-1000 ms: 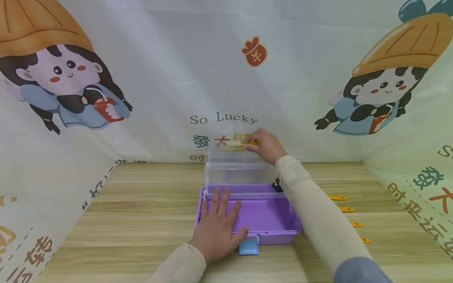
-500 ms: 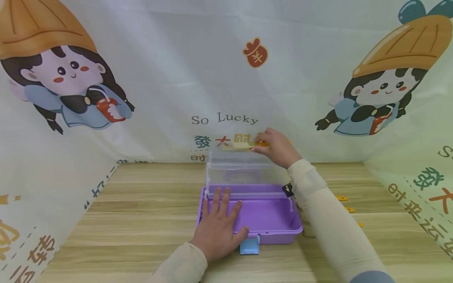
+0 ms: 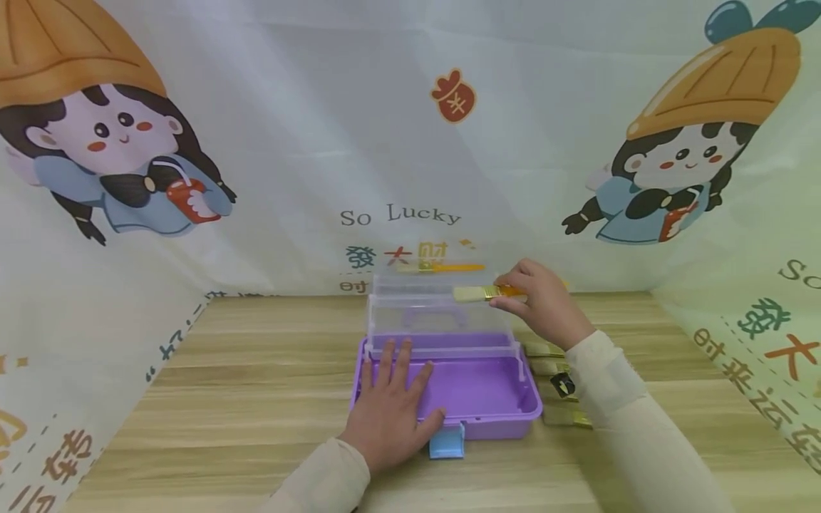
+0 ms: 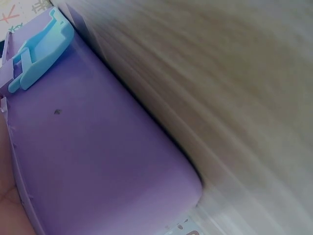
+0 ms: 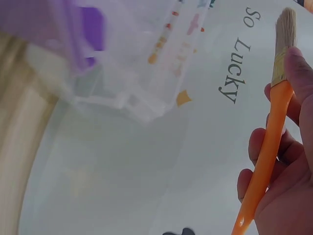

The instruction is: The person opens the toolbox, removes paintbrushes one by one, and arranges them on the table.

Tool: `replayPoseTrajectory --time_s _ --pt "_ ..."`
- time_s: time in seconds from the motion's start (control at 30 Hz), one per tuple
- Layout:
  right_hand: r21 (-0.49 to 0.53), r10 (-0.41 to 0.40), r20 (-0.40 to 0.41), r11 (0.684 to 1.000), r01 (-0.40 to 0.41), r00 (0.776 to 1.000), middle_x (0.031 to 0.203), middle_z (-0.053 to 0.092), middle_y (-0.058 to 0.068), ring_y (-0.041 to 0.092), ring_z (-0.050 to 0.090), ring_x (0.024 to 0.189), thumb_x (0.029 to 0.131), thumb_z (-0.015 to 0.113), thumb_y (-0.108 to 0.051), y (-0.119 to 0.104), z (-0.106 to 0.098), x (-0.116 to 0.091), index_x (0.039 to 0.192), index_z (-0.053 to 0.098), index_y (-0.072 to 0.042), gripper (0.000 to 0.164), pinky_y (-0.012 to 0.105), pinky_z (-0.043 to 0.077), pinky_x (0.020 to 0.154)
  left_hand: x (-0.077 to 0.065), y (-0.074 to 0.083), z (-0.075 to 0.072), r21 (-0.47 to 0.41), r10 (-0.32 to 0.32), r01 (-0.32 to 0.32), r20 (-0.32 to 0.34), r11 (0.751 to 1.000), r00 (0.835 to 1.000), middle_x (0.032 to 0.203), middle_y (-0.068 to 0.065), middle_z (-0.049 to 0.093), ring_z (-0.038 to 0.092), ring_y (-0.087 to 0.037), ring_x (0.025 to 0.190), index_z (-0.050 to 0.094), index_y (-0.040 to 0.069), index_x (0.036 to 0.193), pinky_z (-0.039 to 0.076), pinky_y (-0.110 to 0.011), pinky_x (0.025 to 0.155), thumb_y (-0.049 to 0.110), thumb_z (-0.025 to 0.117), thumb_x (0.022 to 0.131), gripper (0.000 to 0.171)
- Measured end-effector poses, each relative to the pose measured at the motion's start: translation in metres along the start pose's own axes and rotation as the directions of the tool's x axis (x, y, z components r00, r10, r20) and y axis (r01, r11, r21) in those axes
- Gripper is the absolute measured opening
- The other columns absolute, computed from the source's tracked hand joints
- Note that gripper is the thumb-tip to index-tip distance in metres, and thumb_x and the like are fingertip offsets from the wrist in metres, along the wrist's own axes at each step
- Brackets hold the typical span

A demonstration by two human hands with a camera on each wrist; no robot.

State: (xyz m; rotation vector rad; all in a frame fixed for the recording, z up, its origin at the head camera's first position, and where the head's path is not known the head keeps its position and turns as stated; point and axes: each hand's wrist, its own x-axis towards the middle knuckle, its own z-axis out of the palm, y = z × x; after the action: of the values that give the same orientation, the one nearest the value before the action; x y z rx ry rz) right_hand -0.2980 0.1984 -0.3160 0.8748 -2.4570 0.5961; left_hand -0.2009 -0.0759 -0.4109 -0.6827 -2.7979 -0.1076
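Observation:
A purple box (image 3: 500,429) stands on the table with its clear lid (image 3: 442,313) raised at the back. My left hand (image 3: 394,420) lies spread over the box's left front, fingers straight. In the left wrist view the box's purple wall (image 4: 107,147) and blue latch (image 4: 46,49) fill the left side. My right hand (image 3: 541,299) holds a paintbrush (image 3: 473,293) right of the lid, bristles pointing left. The right wrist view shows fingers curled round its orange handle (image 5: 266,152). Another paintbrush (image 3: 458,268) lies level at the lid's top; what bears it is unclear.
Several more paintbrushes (image 3: 567,417) lie on the table right of the box, bristles toward it, partly hidden by my right forearm. A printed cloth (image 3: 308,142) walls in the back and sides. Wood-grain table (image 3: 224,399) surrounds the box.
My right hand has moved right and down with its paintbrush. The paintbrush at the lid's top now shows in full. Bristles of the brushes on the table have come into view. My left hand stays.

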Motion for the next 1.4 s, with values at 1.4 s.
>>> replayPoseTrajectory --time_s 1.4 --pt "-0.089 0.007 0.47 0.995 0.039 0.883 0.069 0.044 -0.021 -0.002 0.039 0.061 0.077 0.084 -0.024 0.034 -0.016 -0.175 0.072 0.052 -0.024 0.032 0.024 0.038 0.054 0.003 -0.001 -0.001 -0.035 0.002 0.0 0.037 0.999 0.999 0.162 -0.024 0.01 0.003 -0.044 0.148 0.039 0.017 0.154 0.008 -0.067 0.112 0.064 0.032 0.098 0.074"
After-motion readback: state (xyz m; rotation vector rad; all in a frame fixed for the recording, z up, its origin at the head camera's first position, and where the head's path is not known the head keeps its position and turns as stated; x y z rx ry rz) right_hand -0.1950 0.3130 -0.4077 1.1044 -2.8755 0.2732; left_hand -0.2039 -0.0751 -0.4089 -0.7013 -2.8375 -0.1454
